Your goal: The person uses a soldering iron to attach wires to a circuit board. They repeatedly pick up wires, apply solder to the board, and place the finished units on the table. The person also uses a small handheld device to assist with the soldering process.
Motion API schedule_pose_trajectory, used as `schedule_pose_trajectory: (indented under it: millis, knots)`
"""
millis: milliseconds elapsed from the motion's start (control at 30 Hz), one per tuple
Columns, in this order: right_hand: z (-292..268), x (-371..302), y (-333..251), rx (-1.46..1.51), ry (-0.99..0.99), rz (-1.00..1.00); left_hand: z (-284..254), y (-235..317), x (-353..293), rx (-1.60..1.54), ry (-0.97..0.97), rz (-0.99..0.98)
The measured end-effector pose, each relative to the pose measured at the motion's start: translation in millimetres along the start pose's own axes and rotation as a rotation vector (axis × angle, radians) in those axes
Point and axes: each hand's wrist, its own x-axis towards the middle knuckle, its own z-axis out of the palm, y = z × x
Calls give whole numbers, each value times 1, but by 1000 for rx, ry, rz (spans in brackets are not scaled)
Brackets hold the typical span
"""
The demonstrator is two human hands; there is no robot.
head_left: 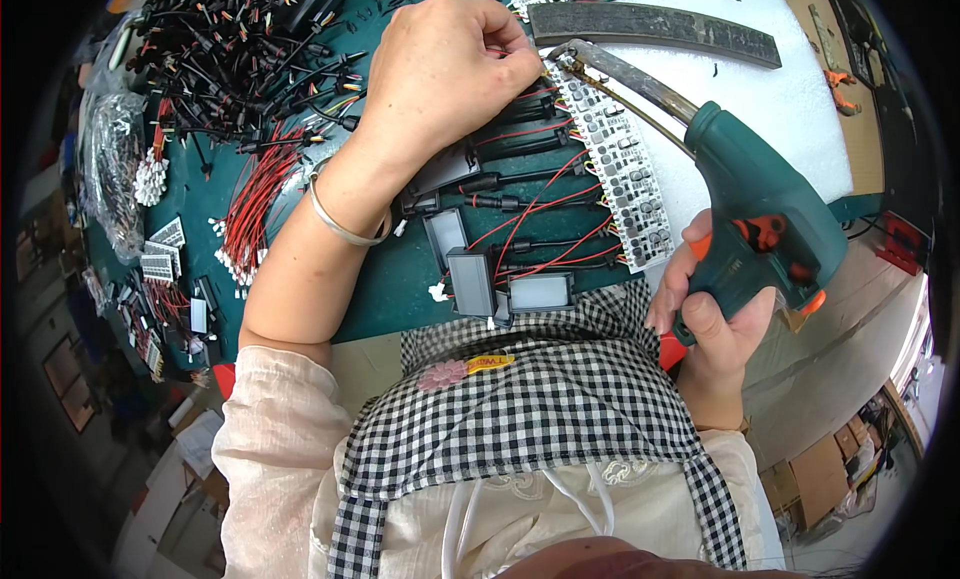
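Observation:
My right hand [715,324] is wrapped round the grip of a green soldering gun [770,204]. The gun's tip points to the far end of a strip of white circuit boards [622,164]. Beside that end, my left hand [445,69] is closed in a pinch, with a bit of thin red wire showing at its fingers. Red wires and black cables [535,204] run left from the boards. Small grey rectangular cases [472,282] lie at their near ends. My left hand hides part of the far wiring.
A dark flat bar [655,31] lies across the white foam sheet [790,99]. At the far left is a heap of black connector cables [240,64]. Bundled red wires [262,194] and a clear plastic bag [112,149] rest on the green table [385,299].

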Motion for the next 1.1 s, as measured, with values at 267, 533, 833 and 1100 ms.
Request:
schedule_pose_trajectory:
  millis: [267, 533, 833, 1100]
  knots:
    - [2, 2, -1, -12, -1, 26, 2, 2, -2, 28, 35, 4]
    - [4, 2, 1, -62, -23, -15, 6, 2, -3, 56, 86, 23]
    - [3, 5, -5, 2, 35, -53, 6, 2, -4, 74, 76, 0]
    - [5, 3, -9, 18, 79, -37, 6, 2, -3, 62, 82, -1]
